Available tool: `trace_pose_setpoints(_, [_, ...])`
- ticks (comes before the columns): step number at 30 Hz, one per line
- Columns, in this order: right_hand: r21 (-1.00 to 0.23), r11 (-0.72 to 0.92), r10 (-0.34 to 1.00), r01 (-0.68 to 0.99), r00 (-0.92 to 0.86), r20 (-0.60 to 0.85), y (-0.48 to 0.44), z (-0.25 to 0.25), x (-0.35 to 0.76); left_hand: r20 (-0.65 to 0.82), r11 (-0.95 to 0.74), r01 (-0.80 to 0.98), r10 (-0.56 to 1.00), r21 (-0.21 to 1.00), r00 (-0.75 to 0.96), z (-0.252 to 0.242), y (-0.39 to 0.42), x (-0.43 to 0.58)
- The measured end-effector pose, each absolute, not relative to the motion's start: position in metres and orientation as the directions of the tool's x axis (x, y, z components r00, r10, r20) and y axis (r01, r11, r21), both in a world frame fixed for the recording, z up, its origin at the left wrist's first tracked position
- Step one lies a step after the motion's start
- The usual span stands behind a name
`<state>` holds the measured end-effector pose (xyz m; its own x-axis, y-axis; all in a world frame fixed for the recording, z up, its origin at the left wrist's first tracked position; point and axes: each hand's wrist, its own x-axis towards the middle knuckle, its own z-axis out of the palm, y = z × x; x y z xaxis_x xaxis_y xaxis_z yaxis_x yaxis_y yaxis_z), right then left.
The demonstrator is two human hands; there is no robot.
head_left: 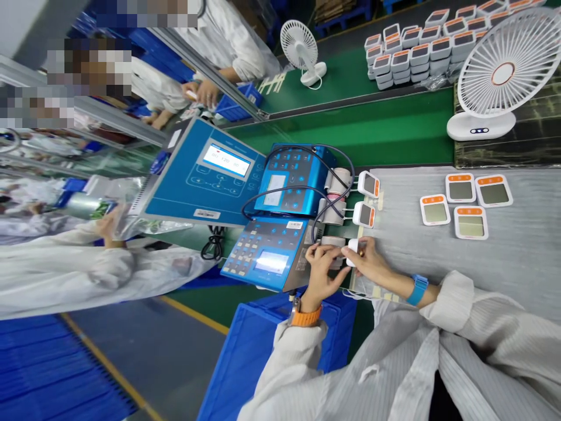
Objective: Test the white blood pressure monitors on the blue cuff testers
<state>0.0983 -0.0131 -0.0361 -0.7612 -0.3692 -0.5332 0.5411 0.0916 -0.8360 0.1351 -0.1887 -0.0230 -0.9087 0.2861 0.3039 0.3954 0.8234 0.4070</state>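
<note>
My right hand (370, 262), below a blue wristband, grips a small white monitor (352, 252) held edge-on, its screen turned out of sight. My left hand (323, 270), above an orange watch strap, reaches in from the other side with bent fingers. Its thumb and fingertips meet the monitor's near side; any plug or tube between them is hidden. Behind the fingers is a pale grey cylinder (333, 241). Just beyond, two like monitors with orange strips, an upper one (369, 185) and a lower one (363, 215), are joined by white leads to wrapped cylinders (335, 202).
Several monitors (460, 192) lie on the grey mat (407, 263). Blue testers (263, 251) with dark looping cables stand left. A white fan (504, 76) is at far right; stacked monitors (409, 58) sit behind. A blue crate (280, 345) stands below. Co-workers in white sit left.
</note>
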Motion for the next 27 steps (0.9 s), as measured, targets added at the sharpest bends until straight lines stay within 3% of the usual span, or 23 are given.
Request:
trace_pose_setpoints(4, [-0.892, 0.236, -0.321, 0.384, -0.836, -0.445, -0.01, -0.037, 0.098, 0.234, 0.896, 0.298, 0.228, 0.33, -0.945, -0.025, -0.182, 0.134])
trace_pose_setpoints(9, [-0.959, 0.19, -0.443, 0.211, -0.853, -0.275, 0.015, -0.046, 0.108, 0.177, 0.888, 0.251, 0.196, 0.385, -0.964, -0.026, -0.186, 0.122])
trace_pose_setpoints(14, [-0.953, 0.279, -0.473, 0.116, -0.847, -0.242, 0.034, -0.058, 0.105, 0.192, 0.914, 0.224, 0.166, 0.339, -0.967, -0.031, -0.187, 0.118])
trace_pose_setpoints(21, [-0.878, 0.461, -0.572, -0.132, -0.8, -0.18, 0.02, -0.056, 0.091, 0.068, 0.879, 0.318, 0.315, 0.355, -0.947, -0.017, -0.191, 0.124])
trace_pose_setpoints(27, [-0.886, 0.418, -0.6, -0.2, -0.793, -0.105, 0.024, -0.062, 0.085, 0.191, 0.87, 0.301, 0.243, 0.392, -0.951, -0.03, -0.196, 0.128])
